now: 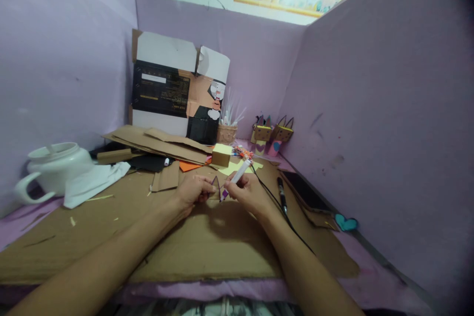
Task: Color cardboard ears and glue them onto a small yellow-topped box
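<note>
My left hand (194,190) is closed in a pinch on a small triangular cardboard piece (215,184) with a dark edge. My right hand (249,191) grips a white marker (237,177) whose purple tip touches that piece. Both hands rest over a large brown cardboard sheet (207,242) that covers the desk.
A white jug (52,168) and white cloth (92,182) sit at the left. Stacked cardboard (155,140), a printed box (174,89), a small block (221,154), paper-tube figures (272,136), a black pen (282,195), a phone (305,190) and a teal heart (346,222) surround the hands.
</note>
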Demonstrator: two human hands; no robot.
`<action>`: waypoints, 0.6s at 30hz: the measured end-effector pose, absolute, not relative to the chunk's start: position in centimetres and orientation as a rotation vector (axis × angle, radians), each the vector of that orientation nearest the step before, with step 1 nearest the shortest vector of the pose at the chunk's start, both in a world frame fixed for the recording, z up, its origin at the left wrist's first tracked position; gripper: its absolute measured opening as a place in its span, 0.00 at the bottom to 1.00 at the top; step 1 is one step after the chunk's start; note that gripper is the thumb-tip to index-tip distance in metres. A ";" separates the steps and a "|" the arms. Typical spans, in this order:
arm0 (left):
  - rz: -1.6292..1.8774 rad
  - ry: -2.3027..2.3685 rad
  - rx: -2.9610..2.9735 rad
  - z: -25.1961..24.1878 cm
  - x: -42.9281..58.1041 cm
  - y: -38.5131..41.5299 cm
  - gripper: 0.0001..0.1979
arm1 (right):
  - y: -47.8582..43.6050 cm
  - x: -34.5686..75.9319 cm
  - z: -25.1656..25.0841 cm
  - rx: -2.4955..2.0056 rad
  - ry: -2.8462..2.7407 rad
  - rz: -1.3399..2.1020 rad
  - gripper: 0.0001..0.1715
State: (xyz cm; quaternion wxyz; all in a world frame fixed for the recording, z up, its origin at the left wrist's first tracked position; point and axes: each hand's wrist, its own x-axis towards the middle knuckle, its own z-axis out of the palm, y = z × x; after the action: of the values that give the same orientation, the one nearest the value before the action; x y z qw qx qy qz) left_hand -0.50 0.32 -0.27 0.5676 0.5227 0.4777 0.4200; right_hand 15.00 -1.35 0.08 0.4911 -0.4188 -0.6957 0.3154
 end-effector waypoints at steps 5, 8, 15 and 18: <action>0.976 1.133 1.228 -0.2 -0.5 0.3 0.05 | -1.1 15.3 0.0 -0.984 -1.554 0.756 0.07; 0.973 1.136 1.239 -0.2 -0.5 0.3 0.05 | -1.0 15.3 -0.1 -0.994 -1.553 0.714 0.06; 0.973 1.148 1.222 -0.3 -0.5 0.4 0.05 | -1.1 15.0 -0.3 -1.007 -1.640 0.721 0.06; 0.979 1.157 1.222 -0.4 -0.6 0.5 0.05 | -1.1 15.2 -0.1 -0.993 -1.639 0.758 0.06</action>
State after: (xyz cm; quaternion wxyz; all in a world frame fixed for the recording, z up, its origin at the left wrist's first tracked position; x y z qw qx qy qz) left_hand -0.55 0.47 -0.37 0.5624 0.5190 0.4914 0.4158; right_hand 15.20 -1.14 -0.15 0.5144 -0.4131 -0.6821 0.3155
